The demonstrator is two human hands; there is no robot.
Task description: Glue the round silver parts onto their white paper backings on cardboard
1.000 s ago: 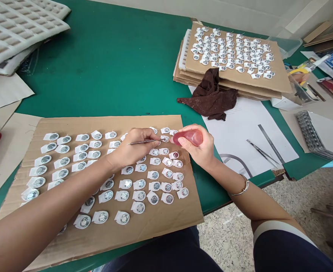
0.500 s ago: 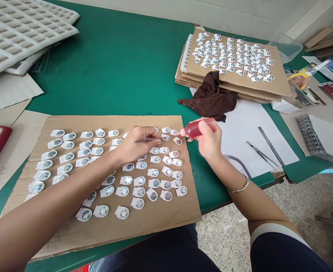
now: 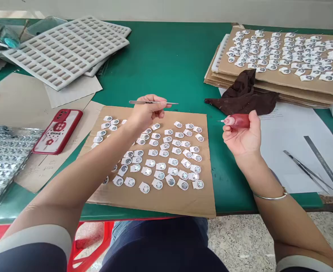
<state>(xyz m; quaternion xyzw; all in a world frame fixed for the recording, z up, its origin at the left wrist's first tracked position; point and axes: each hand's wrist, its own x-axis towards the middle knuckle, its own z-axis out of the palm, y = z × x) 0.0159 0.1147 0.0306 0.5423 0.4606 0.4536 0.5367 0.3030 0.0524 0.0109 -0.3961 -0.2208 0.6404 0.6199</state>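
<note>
My left hand (image 3: 149,109) is closed around a pair of metal tweezers (image 3: 139,102), held level over the far part of a cardboard sheet (image 3: 183,204). Rows of small round silver parts with white tabs (image 3: 161,166) lie on that sheet. To the right of the sheet, my right hand (image 3: 242,138) grips a small red squeeze bottle (image 3: 239,121), its thin needle tip pointing left. Neither tool touches the parts. My left forearm hides some of the rows on the left.
A brown cloth (image 3: 245,94) lies beside stacked cardboard (image 3: 220,70) bearing more parts. Another pair of tweezers (image 3: 305,168) and a steel ruler (image 3: 322,162) rest on white paper at right. White foam trays (image 3: 70,49), a red-cased phone (image 3: 57,131) and a clear pack of silver parts (image 3: 9,158) are at left.
Both hands have lifted away from the parts and moved apart, the tweezers up off the sheet and the bottle to the right. The camera view has turned left.
</note>
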